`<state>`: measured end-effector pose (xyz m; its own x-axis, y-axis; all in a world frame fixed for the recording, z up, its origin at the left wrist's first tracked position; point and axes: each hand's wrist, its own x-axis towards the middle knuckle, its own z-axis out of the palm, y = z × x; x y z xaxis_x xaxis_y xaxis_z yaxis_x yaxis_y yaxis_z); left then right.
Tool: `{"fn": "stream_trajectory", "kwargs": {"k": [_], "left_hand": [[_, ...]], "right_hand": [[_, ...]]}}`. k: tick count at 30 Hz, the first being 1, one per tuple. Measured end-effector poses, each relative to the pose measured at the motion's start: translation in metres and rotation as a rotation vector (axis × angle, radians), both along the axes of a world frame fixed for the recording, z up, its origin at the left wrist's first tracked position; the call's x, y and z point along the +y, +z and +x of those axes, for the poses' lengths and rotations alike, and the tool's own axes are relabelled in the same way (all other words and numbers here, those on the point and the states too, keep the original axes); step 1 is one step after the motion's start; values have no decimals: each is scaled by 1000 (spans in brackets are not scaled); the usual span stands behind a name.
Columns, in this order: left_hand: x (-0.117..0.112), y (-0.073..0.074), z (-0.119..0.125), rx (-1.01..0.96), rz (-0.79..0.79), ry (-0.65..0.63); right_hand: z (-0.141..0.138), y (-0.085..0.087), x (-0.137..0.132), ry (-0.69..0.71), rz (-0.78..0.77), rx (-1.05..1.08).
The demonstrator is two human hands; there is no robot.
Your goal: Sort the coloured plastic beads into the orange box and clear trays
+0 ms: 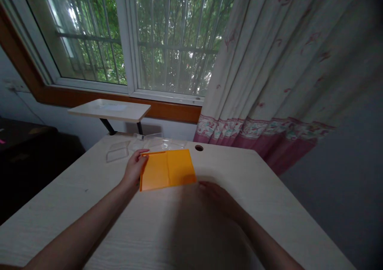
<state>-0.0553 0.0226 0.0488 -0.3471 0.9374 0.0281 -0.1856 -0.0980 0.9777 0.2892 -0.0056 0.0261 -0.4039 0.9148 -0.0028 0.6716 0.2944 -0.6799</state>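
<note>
An orange flat plastic piece [167, 169] with a fold line down its middle lies on the pale wooden table [269, 206]. My left hand [134, 170] grips its left edge, thumb over the top corner. My right hand [218, 196] rests flat on the table just off the piece's lower right corner, fingers stretched out, holding nothing.
Several clear plastic pieces [118, 152] lie behind the orange one near the table's far edge, next to a round cable hole [199, 147]. A small shelf [110, 110] stands under the window. A curtain [284, 70] hangs at the right. Dark furniture [26, 150] sits left.
</note>
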Motion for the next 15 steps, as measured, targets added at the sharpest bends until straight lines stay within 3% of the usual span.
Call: {"fn": "stream_trajectory", "kwargs": {"k": [3, 6, 10, 15], "left_hand": [[5, -2, 39, -4, -1, -147], [12, -10, 68, -2, 0, -234], [20, -26, 89, 122, 20, -296], [11, -30, 85, 444, 152, -360]], "right_hand": [[4, 16, 22, -186, -160, 296], [7, 23, 28, -162, -204, 427], [15, 16, 27, -179, -152, 454], [44, 0, 44, -399, 94, 352]]}}
